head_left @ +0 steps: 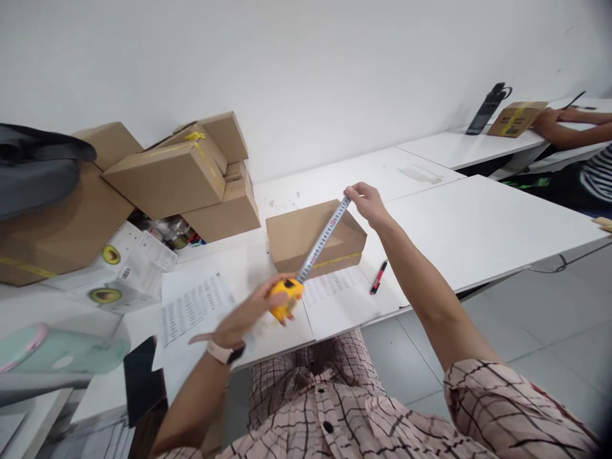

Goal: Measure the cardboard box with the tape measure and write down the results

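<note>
My left hand [261, 303] grips the yellow case of a tape measure [285, 298] in front of a cardboard box [291, 236]. From the case, the pulled-out blade [325, 234] slants up and to the right, across the top of the box. My right hand [366, 201] pinches the far end of the blade near the box's back right corner. Yellow tape runs along the box's front side. Printed sheets [329, 296] lie under and before the box, with a red and black pen [378, 277] to the right.
Several cardboard boxes [167, 175] are stacked at the left, beside white cartons with avocado pictures [119, 268]. A pale green bottle [67, 350] lies nearer me. At the far right are a dark bottle [485, 111], a taped box [516, 120] and another person's hands [549, 121].
</note>
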Demonstrator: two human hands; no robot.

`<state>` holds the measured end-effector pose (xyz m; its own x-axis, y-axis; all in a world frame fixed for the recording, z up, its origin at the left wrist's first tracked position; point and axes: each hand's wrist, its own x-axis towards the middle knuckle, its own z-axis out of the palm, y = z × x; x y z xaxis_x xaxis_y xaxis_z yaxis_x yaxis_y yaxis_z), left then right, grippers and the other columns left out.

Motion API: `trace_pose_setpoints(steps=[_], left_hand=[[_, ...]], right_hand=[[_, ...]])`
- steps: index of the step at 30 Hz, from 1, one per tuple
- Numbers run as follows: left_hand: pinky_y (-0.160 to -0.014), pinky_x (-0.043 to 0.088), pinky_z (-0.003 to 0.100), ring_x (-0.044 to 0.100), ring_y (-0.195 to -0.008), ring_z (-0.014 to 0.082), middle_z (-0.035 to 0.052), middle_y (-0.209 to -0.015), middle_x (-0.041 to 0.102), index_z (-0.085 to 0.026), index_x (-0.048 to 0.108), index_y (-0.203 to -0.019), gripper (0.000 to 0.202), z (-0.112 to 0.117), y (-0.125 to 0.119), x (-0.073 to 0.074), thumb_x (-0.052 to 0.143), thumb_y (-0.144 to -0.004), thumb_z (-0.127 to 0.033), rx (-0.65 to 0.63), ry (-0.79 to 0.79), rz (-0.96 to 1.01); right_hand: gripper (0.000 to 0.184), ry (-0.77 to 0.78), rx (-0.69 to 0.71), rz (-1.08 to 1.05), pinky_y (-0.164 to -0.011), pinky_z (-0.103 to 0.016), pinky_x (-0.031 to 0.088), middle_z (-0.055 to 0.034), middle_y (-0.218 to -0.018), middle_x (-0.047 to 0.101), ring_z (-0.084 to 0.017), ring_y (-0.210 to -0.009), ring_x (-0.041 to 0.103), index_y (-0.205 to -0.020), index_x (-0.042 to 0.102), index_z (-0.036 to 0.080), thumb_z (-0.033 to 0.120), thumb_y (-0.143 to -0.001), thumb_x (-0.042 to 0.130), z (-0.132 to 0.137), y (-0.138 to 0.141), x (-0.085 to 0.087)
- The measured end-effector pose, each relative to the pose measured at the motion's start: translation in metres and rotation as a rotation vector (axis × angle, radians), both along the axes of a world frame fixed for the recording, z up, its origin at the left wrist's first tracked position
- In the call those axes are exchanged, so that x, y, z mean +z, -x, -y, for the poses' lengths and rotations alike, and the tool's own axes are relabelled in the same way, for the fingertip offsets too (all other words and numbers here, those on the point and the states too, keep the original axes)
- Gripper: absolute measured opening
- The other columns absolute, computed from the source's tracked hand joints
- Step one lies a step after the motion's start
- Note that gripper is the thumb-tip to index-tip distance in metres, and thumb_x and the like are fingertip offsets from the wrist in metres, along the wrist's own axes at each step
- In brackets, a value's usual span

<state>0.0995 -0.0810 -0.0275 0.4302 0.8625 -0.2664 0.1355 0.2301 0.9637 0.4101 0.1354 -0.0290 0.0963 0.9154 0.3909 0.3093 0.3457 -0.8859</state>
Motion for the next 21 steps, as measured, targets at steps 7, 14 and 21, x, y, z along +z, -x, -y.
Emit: trace_pose_setpoints(steps=[7,14,21], left_hand=[[-0.068,0.062,0.039,0.077,-0.078,0.0277,0.0123,-0.110,0.067,-0.018,0.054,-0.121,0.066,0.010,-0.113,-0.032,0.079,-0.077,-0.060,0.105,0.167,0.521],[-0.066,0.063,0.037,0.076,-0.073,0.0255,0.0086,-0.100,0.067,-0.015,0.060,-0.109,0.067,-0.010,-0.131,-0.019,0.080,-0.071,-0.066,0.233,0.192,0.501],[-0.065,0.062,0.036,0.076,-0.074,0.0254,0.0081,-0.101,0.066,-0.017,0.057,-0.109,0.064,-0.002,-0.144,-0.025,0.078,-0.073,-0.065,0.257,0.214,0.483]], right_hand=[[0.033,0.174,0.155,0.618,-0.110,-0.053,0.038,-0.0145,-0.126,0.068,-0.033,-0.123,0.055,-0.096,0.070,0.020,0.038,-0.098,0.043,-0.041,0.072,0.015],[0.035,0.285,0.119,0.782,-0.103,-0.047,0.043,-0.0104,-0.114,0.075,-0.030,-0.110,0.063,-0.101,0.073,0.025,0.039,-0.097,0.041,-0.054,0.081,0.003],[0.029,0.295,0.132,0.754,-0.097,-0.045,0.046,-0.0079,-0.114,0.076,-0.030,-0.104,0.066,-0.098,0.075,0.027,0.042,-0.092,0.050,-0.063,0.078,-0.007]])
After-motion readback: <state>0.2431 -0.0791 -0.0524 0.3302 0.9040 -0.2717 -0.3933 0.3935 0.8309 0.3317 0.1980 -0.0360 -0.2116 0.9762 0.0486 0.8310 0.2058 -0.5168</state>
